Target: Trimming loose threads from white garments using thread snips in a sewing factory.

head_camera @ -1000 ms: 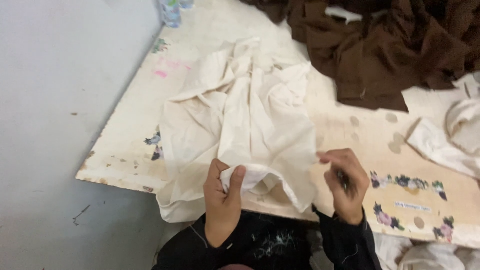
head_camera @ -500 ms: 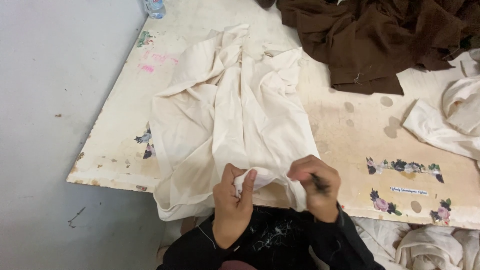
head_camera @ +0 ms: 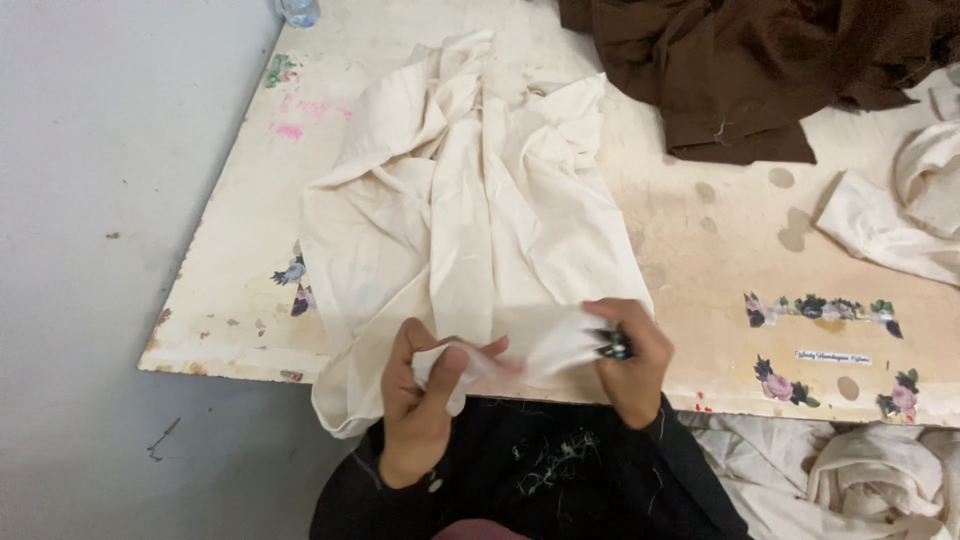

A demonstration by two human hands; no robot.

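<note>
over at nine o'clock, just bare grey floor (head_camera: 90,250) running beside the worn cream tabletop with peeling edges (head_camera: 240,250). bit of a clear plastic bottle (head_camera: 298,10) poking in at eleven o'clock, top edge. sprawled over the middle of the tabletop, a crumpled cream cotton garment (head_camera: 470,220), near hem hanging off the front edge toward six o'clock. left hand (head_camera: 425,405) at about seven o'clock, fingers curled shut and pinching a bunched fold of that cream hem, thumb on top. right hand (head_camera: 628,360) at roughly five o'clock, closed on the same hem a little further along, with a small dark tool (head_camera: 612,346) tucked between the fingers, too small and blurred to tell what kind. both hands close together, fabric stretched between them. black sleeves and a black top with loose pale threads (head_camera: 545,470) stuck on it at six o'clock. heap of dark brown cloth (head_camera: 760,60) up at one o'clock, well apart from the hands. more off-white fabric (head_camera: 900,210) bundled at three o'clock, flower stickers (head_camera: 815,310) on the tabletop below it, and another pale pile (head_camera: 850,475) off the edge at four o'clock.
</note>
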